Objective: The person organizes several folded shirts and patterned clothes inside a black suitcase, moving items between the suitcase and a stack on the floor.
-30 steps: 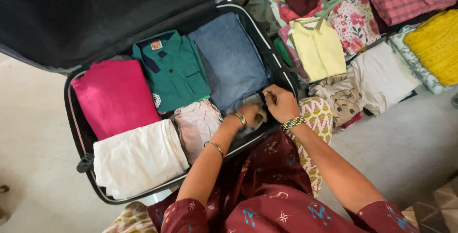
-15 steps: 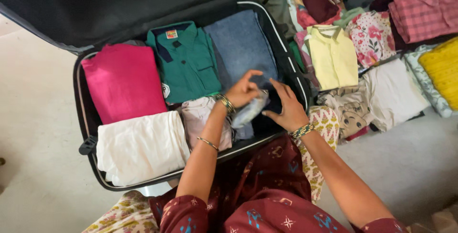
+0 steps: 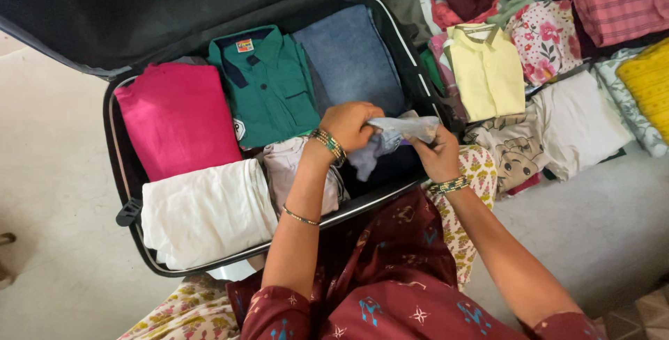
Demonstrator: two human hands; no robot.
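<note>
Grey soft cloth, a small crumpled piece (image 3: 394, 134), is up in both hands, just above the bare corner of the open black suitcase (image 3: 118, 173) near the person's lap. To do this bit well, it seems best to pull the cloth flat and smooth, fold it neat and small, and keep it over that corner so the stacks stay tidy. The left hand (image 3: 352, 125) is curled shut on one end of the cloth. The right hand (image 3: 437, 155) is closed too, pinching the other end. Packed in the case are a folded pink top (image 3: 178, 120), a green shirt with a collar (image 3: 268, 89), folded blue jeans (image 3: 352, 58), a white folded cloth (image 3: 205, 211) and a pale pink one (image 3: 293, 169). A yellow shirt (image 3: 486, 72) lies on the floor beside the case
</note>
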